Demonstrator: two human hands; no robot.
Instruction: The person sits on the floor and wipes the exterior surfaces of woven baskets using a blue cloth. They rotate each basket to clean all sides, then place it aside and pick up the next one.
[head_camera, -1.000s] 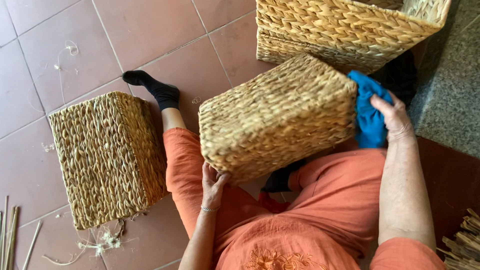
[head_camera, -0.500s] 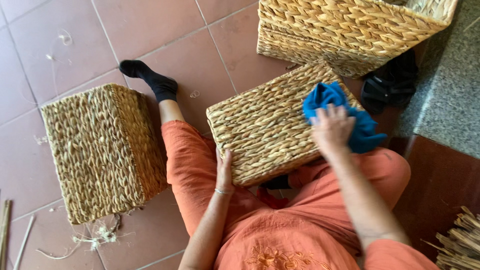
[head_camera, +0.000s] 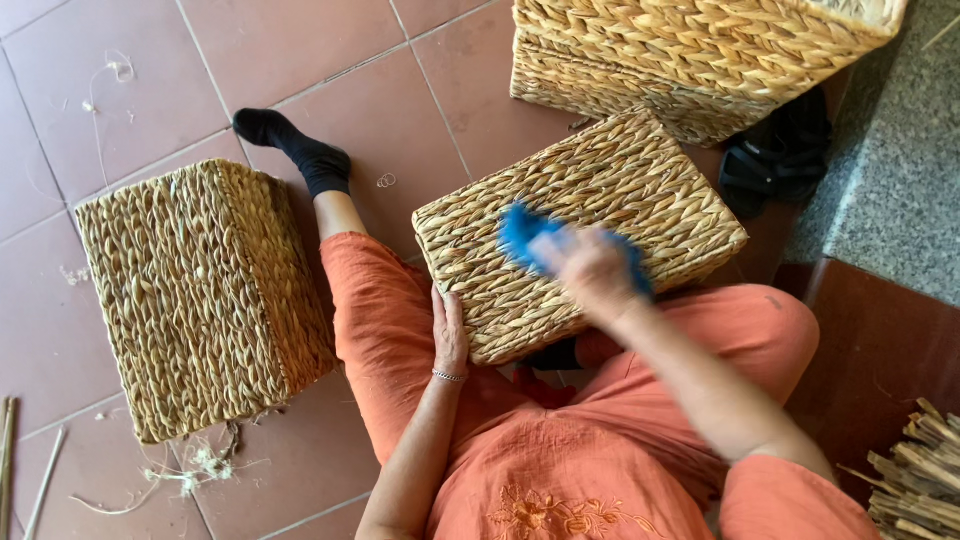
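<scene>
the right hand (head_camera: 590, 268), blurred, presses a bright blue cloth (head_camera: 525, 232) flat against the top face of a rectangular woven straw basket (head_camera: 640, 185) resting on the person's lap; the fingers seem curled over the cloth, though the blur hides how tightly they grip it. the left hand (head_camera: 449, 335) lies open, palm flat against the near left side of that same basket, fingers pointing up along the weave, with a thin silver bracelet (head_camera: 449, 376) at the wrist. the basket sits tilted over loose orange trousers (head_camera: 400, 320), between the two knees. to the left of the basket, past the outstretched leg with its black sock (head_camera: 295, 148), a second woven straw basket of much the same make (head_camera: 195, 300) stands on the reddish floor tiles (head_camera: 330, 50), with loose straw scraps (head_camera: 200, 465) at its near corner. beyond the lap basket, touching or nearly touching its far edge, sits a larger woven straw basket (head_camera: 690, 50), and just right of the lap basket lies a black sandal (head_camera: 775, 155). further right and nearer, a bundle of dry straw stalks (head_camera: 925, 480) shows at the frame's edge
</scene>
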